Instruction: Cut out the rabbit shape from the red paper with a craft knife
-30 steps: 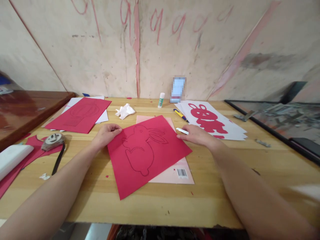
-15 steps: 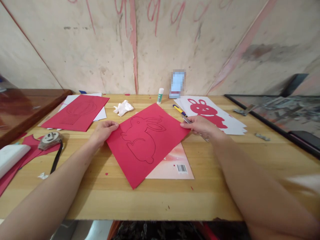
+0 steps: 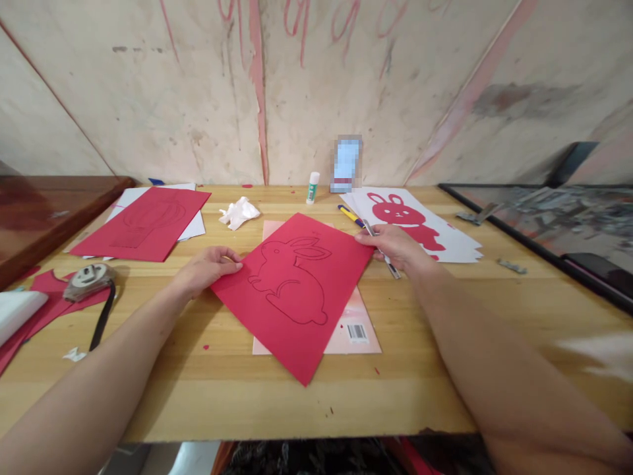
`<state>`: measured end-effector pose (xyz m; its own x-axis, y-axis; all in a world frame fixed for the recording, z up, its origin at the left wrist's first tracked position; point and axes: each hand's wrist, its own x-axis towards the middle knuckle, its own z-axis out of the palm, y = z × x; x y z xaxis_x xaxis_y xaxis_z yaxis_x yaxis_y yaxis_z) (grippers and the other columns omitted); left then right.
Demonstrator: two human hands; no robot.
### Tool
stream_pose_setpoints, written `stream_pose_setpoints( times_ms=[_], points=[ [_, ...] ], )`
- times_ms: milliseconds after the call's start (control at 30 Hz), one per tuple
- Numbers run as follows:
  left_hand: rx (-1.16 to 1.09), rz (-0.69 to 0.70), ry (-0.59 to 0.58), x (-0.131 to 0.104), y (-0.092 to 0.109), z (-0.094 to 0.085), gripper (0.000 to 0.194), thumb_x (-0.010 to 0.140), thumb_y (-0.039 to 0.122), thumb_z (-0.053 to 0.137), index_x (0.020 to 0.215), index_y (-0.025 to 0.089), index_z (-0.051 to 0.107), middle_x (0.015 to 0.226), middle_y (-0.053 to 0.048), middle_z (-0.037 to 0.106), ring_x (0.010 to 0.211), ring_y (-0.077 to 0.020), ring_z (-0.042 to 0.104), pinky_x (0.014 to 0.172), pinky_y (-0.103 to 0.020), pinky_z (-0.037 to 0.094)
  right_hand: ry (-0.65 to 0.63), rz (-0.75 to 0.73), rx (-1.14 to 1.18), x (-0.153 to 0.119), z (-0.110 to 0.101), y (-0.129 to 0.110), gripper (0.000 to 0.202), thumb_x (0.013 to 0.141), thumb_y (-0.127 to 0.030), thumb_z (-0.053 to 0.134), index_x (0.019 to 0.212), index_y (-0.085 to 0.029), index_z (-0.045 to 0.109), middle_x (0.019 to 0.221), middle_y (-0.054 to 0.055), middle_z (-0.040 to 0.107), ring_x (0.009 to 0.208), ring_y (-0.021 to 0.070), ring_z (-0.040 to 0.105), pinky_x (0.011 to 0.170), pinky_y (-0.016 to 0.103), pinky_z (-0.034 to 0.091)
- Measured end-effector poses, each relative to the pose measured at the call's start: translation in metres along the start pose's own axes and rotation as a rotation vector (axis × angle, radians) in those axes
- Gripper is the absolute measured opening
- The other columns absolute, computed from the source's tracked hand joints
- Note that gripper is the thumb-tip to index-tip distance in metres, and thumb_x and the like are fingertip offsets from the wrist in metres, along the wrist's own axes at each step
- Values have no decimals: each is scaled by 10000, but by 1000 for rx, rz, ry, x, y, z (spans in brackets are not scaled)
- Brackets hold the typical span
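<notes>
A sheet of red paper (image 3: 291, 290) with a rabbit drawn on it in dark outline is turned cornerwise before me. It overlaps a pale pink booklet (image 3: 366, 340) with a barcode. My left hand (image 3: 212, 269) pinches the sheet's left corner between thumb and fingers. At the right corner, my right hand (image 3: 390, 244) grips the paper and also keeps a slim silver pen-like tool (image 3: 391, 266) in its fingers. Whether that tool is a pen or a craft knife, I cannot tell. Just beyond the right hand lies a yellow and blue utility knife (image 3: 351, 216).
At the right back, a red cut-out rabbit (image 3: 400, 214) lies on white sheets (image 3: 459, 247). A glue stick (image 3: 312, 188), a phone (image 3: 347, 161) and crumpled tissue (image 3: 240, 213) are at the back. Leftward lie another drawn red sheet (image 3: 148, 227), a tape measure (image 3: 89, 282) and red scraps (image 3: 47, 290).
The red sheet has turned counterclockwise, its bottom corner swinging rightward and its top corner leftward. Both hands still hold its corners. More of the booklet shows around it.
</notes>
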<state>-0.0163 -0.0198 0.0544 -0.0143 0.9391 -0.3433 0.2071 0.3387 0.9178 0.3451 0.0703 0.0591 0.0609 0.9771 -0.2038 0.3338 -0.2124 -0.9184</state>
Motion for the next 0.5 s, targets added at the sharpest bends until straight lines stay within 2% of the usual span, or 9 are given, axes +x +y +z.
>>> stream_pose_setpoints(
  times_ms=[100,167,267,400,500],
  points=[
    [14,9,30,1,-1,-1,438,526,357,836,822,181,564,612,-4,663,532,-154,619,467,-214,428,-43,20,-78,4,-2,4,235,582,-138,748,767,-179,609,605,-29,540,501,87,433,403,210,254],
    [34,4,30,0,-1,-2,445,533,368,829,836,186,560,624,-8,668,544,-165,626,472,-225,438,-22,-2,-118,9,-3,9,259,574,-133,727,803,-183,616,588,-42,525,491,93,429,414,218,275],
    [77,-2,-10,-2,0,0,418,572,378,804,852,191,555,635,-3,667,539,-155,615,459,-215,421,108,-152,-206,17,-1,16,279,586,-192,713,848,-194,615,627,-34,549,538,121,477,471,244,354],
    [255,33,-59,-5,2,1,334,649,383,755,845,196,560,499,68,534,391,-76,432,374,-175,260,327,-399,-333,21,5,21,318,613,-268,686,908,-199,589,717,0,598,619,166,527,563,297,407],
    [365,27,-114,-4,1,0,318,672,403,729,838,201,549,476,79,497,378,-79,399,373,-189,245,341,-476,-359,19,11,22,310,652,-266,631,948,-194,576,707,10,608,612,181,532,587,316,408]
  ],
)
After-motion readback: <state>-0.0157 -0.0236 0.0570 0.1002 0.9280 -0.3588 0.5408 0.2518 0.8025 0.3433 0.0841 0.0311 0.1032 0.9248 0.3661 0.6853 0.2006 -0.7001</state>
